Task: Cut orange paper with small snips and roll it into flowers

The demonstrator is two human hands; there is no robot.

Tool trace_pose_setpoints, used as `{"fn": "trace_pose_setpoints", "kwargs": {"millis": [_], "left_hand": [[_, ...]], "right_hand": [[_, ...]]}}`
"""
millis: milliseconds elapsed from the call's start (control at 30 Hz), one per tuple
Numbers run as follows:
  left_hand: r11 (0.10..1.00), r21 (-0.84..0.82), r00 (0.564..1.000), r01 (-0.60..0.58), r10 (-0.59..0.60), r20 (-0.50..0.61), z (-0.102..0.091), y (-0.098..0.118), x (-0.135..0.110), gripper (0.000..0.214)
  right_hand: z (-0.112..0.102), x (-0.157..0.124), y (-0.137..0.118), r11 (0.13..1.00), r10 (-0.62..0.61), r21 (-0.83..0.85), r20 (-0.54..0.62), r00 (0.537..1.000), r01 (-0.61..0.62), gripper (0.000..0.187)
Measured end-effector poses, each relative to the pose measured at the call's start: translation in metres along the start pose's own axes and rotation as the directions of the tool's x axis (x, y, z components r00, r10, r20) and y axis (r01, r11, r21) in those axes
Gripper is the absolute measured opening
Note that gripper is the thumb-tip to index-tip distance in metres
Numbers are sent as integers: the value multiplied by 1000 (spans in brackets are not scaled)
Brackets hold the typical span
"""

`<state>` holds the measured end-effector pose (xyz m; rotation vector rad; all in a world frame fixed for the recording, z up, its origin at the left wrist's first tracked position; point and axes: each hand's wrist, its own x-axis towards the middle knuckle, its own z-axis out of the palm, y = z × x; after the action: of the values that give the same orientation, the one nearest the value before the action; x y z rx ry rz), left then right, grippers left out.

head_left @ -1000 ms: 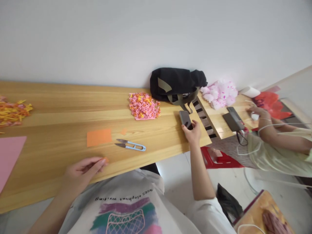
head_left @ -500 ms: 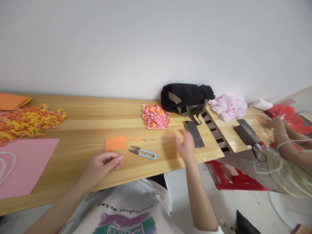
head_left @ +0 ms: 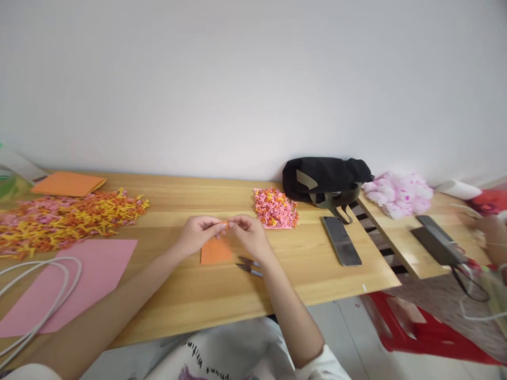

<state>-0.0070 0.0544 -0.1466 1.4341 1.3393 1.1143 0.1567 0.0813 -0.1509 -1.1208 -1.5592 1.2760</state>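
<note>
Above the table, my left hand (head_left: 201, 232) and my right hand (head_left: 249, 235) meet fingertip to fingertip. Both pinch a small orange piece (head_left: 224, 222), mostly covered by the fingers; whether it is paper or foam I cannot tell. Just below them lies a flat orange square (head_left: 216, 252). Thread snips (head_left: 249, 267) rest to its right, their handles hidden by my right wrist. Beyond my right hand, a heap of small pink, orange and yellow pieces (head_left: 276, 207) sits on a pink sheet.
At the left are a larger heap of colourful pieces (head_left: 83, 216), a folded orange sheet (head_left: 69, 183), a pink sheet (head_left: 91, 274) and a white cable (head_left: 65, 290). A phone (head_left: 341, 241) and black bag (head_left: 327, 177) lie right. Another person's hand (head_left: 493, 232) is at the neighbouring table.
My right hand has come left from near the phone and joined my left hand at the small orange piece. My left hand has risen over the orange square. The view has shifted left.
</note>
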Motion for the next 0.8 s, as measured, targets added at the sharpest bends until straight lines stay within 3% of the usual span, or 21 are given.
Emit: {"fn": "trace_pose_setpoints", "kwargs": {"millis": [200, 467, 633, 800], "left_hand": [[997, -54, 999, 48, -47, 14, -14, -12, -1, 24], [993, -93, 996, 71, -66, 55, -10, -35, 0, 29], [976, -187, 993, 115, -108, 51, -10, -38, -3, 30], [969, -190, 983, 155, -134, 123, -14, -39, -2, 35]], "right_hand": [[16, 9, 9, 999, -5, 41, 100, 995, 1, 17], [18, 9, 20, 997, 3, -75, 61, 998, 2, 16], [14, 8, 22, 999, 31, -38, 34, 999, -30, 19], [9, 6, 25, 998, 23, -58, -7, 1000, -24, 24]]}}
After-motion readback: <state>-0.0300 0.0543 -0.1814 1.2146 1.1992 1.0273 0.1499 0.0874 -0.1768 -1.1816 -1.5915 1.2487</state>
